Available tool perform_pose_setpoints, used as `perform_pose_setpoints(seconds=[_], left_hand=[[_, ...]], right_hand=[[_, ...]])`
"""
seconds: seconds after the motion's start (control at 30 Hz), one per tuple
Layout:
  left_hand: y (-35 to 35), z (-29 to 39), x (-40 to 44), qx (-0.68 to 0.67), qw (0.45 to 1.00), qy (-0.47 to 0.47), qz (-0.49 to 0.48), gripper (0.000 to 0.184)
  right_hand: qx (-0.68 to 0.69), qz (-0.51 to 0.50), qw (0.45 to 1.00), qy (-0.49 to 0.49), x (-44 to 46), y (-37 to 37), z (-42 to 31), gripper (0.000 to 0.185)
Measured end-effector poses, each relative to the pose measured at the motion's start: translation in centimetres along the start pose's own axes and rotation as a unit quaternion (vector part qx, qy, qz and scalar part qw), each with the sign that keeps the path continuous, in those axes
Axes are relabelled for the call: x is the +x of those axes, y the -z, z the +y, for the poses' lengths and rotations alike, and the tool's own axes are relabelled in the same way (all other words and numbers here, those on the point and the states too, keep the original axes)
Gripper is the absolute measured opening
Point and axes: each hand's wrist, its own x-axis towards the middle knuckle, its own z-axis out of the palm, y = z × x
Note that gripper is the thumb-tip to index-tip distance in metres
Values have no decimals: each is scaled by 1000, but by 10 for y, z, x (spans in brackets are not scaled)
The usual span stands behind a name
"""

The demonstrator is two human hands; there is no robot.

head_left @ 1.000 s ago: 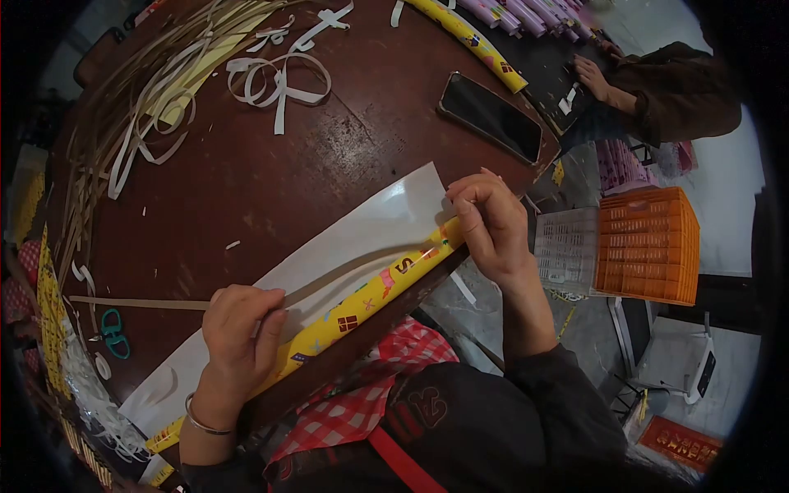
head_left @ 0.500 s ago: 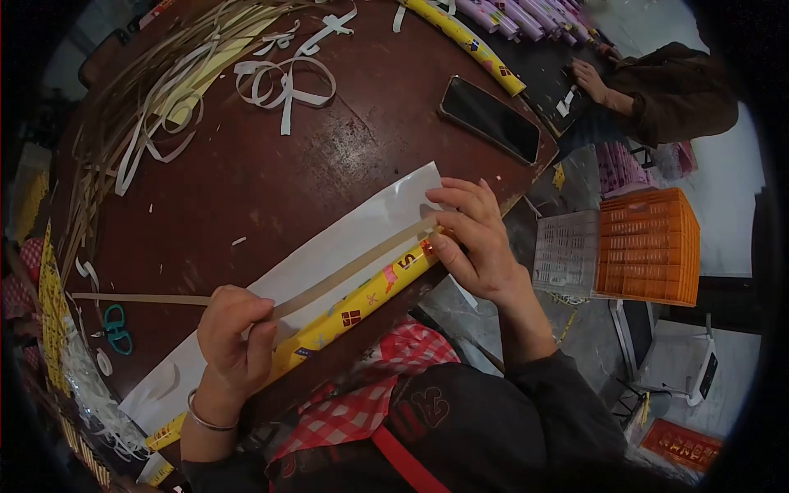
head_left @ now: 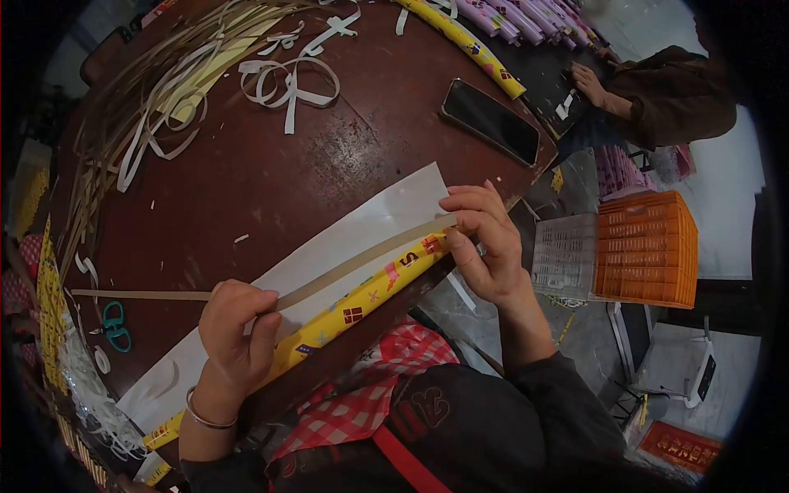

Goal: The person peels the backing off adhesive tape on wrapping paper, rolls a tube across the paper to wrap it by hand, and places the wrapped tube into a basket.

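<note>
A long tan strip of tape (head_left: 353, 263) stretches between my two hands, just above a partly rolled sheet of yellow printed wrapping paper (head_left: 353, 315). The white underside (head_left: 386, 212) of that sheet lies flat on the table behind the roll. My left hand (head_left: 238, 329), with a bangle at the wrist, pinches the strip near its middle; the rest of it trails left across the table. At the roll's right end, my right hand (head_left: 487, 246) grips the strip's tip between thumb and fingers.
On the dark red table (head_left: 246, 205) lie a phone (head_left: 491, 122), teal-handled scissors (head_left: 116, 327), a bundle of tan strips (head_left: 107, 140) and curled white strips (head_left: 289, 86). Another yellow roll (head_left: 464, 45) is at the back. A co-worker's hand (head_left: 590, 85) rests near purple rolls (head_left: 526, 20). Orange crate (head_left: 647, 246) stands right.
My right hand has moved slightly to the right with the strip's end. My left hand stays almost in place, and the strip still runs along the roll.
</note>
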Motion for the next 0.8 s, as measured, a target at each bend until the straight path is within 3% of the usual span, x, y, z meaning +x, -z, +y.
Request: perform_pose_setpoints(seconds=[0.4,0.8], left_hand=[[-2,-1,1,-12,1000,1,-12,19],[-2,5,10,104,992,49,-59,22]], right_hand=[[7,32,999,-8,1,-2,-1,4],[-38,67,995,-64,20,-3,22,4]])
